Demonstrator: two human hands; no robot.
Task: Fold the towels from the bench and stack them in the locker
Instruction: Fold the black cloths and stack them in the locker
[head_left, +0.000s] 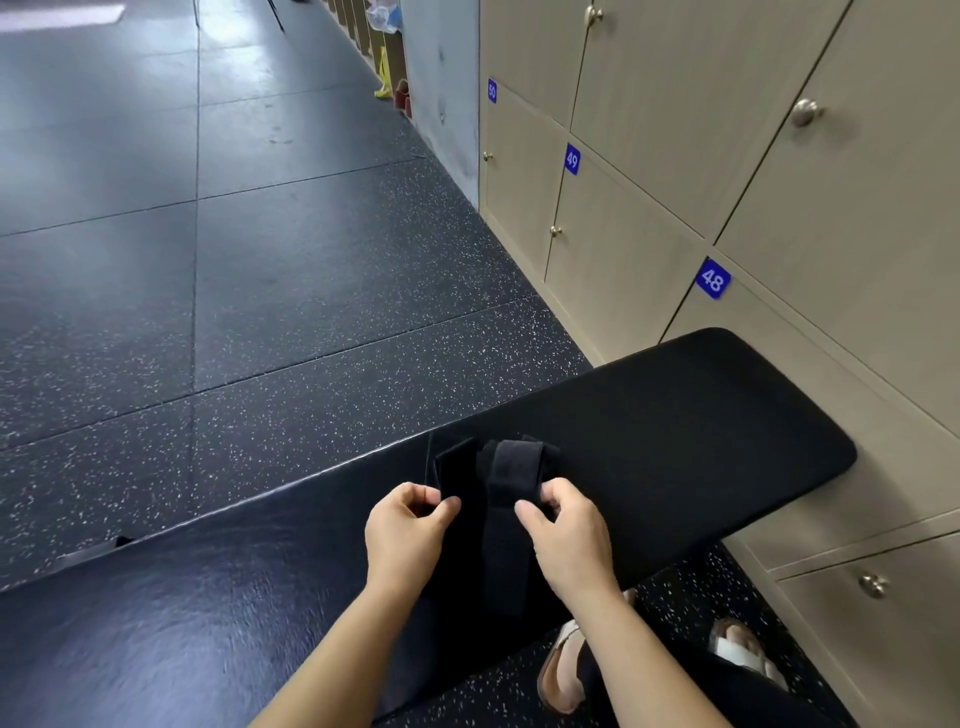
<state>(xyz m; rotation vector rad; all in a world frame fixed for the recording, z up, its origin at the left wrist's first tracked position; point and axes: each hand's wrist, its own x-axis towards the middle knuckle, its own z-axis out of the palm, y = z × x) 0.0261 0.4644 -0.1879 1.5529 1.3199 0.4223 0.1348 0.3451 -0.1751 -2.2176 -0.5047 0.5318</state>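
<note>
Both hands pinch a black towel (506, 514) over the padded black bench (701, 431): left hand (402, 535) on its left edge, right hand (563, 540) on its right. Beige lockers (675, 171) stand closed alongside.

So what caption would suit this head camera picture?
Left hand and right hand pinch a black towel over the bench, beside closed numbered lockers.

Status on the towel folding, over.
Left grip and right grip each pinch the towel. It's bunched, part-folded, at the bench edge. All lockers in view shut.
</note>
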